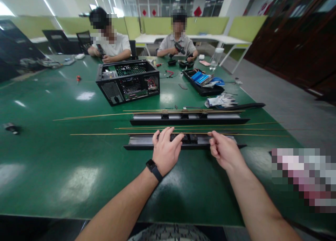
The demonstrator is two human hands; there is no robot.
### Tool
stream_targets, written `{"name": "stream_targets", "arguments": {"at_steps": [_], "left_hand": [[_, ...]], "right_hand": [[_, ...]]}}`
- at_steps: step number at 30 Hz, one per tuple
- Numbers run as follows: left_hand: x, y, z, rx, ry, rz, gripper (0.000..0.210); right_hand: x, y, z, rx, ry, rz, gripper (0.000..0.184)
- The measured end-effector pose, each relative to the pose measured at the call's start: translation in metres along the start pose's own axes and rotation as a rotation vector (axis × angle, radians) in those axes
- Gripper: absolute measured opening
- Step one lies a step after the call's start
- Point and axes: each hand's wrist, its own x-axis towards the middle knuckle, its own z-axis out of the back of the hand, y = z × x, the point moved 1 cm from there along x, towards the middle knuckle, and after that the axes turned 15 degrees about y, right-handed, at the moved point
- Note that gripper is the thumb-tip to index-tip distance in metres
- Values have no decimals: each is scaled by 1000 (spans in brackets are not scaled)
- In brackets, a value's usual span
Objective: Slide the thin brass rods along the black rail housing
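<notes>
Before me lies a long black-and-silver rail point(136, 140) with black blocks point(193, 139) in its channel. My left hand point(167, 148), a dark watch on its wrist, rests over the rail with its fingers spread; the fingertips reach a thin golden rod point(99, 134) along the rail's far edge. Closer to the rail's right end, my right hand point(224, 148) is closed, thumb and index finger pinched at that rod. A second rail point(151, 117) lies parallel behind, with more thin golden rods point(91, 116) across and between the two. My palms hide parts of the near rail.
Behind the rails stand an open black computer case point(128, 82) and a black tray point(210, 90) with blue parts. White gloves point(222, 100) lie near a long black strip point(249, 106). Two people point(112, 45) sit across the green table point(65, 157); one holds a power drill point(180, 48).
</notes>
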Motion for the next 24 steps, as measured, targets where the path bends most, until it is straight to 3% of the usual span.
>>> {"name": "stream_targets", "arguments": {"at_steps": [24], "left_hand": [[0,0,1,-5,12,1,29]], "right_hand": [[1,1,0,44,-33,4,16]]}}
